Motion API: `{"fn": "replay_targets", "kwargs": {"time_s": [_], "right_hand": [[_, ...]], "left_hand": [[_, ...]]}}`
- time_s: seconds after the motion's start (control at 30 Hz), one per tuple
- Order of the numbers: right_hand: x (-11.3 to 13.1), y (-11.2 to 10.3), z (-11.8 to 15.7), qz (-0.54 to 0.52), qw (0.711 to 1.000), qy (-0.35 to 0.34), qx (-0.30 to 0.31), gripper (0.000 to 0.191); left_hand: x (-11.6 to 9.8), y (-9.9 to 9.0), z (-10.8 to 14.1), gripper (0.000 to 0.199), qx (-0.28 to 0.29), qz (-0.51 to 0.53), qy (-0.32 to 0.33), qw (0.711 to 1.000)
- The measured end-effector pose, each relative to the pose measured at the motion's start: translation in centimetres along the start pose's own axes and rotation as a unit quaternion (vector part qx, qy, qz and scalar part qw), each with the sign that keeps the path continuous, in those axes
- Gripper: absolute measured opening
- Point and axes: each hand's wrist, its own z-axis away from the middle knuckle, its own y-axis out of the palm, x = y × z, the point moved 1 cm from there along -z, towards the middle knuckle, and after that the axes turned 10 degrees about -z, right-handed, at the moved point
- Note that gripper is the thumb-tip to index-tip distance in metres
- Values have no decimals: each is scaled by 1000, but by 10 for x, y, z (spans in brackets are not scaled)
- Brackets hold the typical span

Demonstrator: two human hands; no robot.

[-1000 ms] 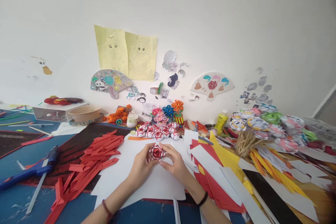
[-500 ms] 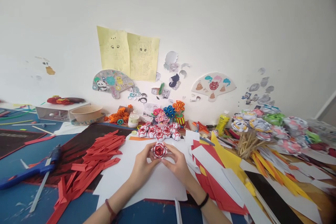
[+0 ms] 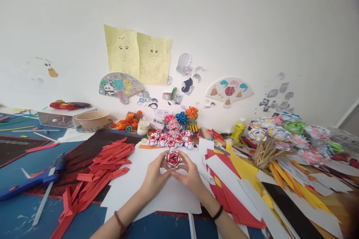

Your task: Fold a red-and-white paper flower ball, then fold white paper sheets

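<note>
Between my two hands is a red and white folded paper flower [image 3: 172, 159], its open face turned toward me. My left hand [image 3: 155, 171] grips it from the left side, the thumb beneath it. From the right, my right hand [image 3: 190, 173] closes on the other edge, its thumb meeting the left one below the flower. White paper sheets [image 3: 159, 196] lie under my hands. Just beyond stands a cluster of similar red and white paper flowers [image 3: 171, 142].
Red folded paper strips [image 3: 105, 168] are heaped on the left, beside a blue glue gun [image 3: 42, 179]. Red, white and yellow paper [image 3: 232, 198] lies on the right, near a black flat object [image 3: 293, 209]. Paper flowers on sticks [image 3: 263, 153] stand further right. A bowl [image 3: 92, 119] sits at the back left.
Both hands still hold the flower. It has tilted a little and shifted slightly right and up in view, showing more of its face. The whole view has moved slightly.
</note>
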Motion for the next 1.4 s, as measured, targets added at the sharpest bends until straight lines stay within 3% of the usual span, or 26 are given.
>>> {"fn": "replay_targets", "kwargs": {"time_s": [0.23, 0.37, 0.57, 0.8, 0.93, 1.0, 1.07, 1.17, 1.23, 1.3, 1.4], "right_hand": [[-2, -3, -3, -6, 999, 29, -29, 63], [-5, -4, -7, 90, 992, 43, -74, 61], [-10, -23, -26, 371, 916, 50, -146, 51], [-30, -31, -53, 437, 874, 107, -185, 53], [-25, -30, -59, 452, 861, 119, -201, 63], [-8, -28, -60, 454, 860, 109, -207, 71], [25, -18, -55, 443, 867, 77, -214, 64], [97, 15, -32, 245, 942, -98, -205, 38], [145, 43, -4, 121, 973, -144, -134, 27], [178, 61, 28, 67, 987, -141, -36, 23], [193, 55, 77, 44, 991, -113, 61, 23]], "left_hand": [[2, 3, 3, 58, 49, -49, 1, 998], [4, 0, 2, 53, 25, -104, -20, 994], [0, -5, 5, 30, 32, -171, -29, 984], [-1, -10, 4, 28, 16, -229, 4, 973], [2, -14, 1, 25, 10, -267, 9, 964], [3, -18, 0, 24, 4, -295, 10, 956], [5, -23, -3, 23, -5, -332, 11, 943], [11, -37, -9, 24, -26, -403, 8, 915], [16, -48, -13, 25, -44, -453, -1, 890], [20, -59, -16, 28, -63, -498, -14, 865], [26, -73, -16, 32, -86, -548, -32, 832]]}}
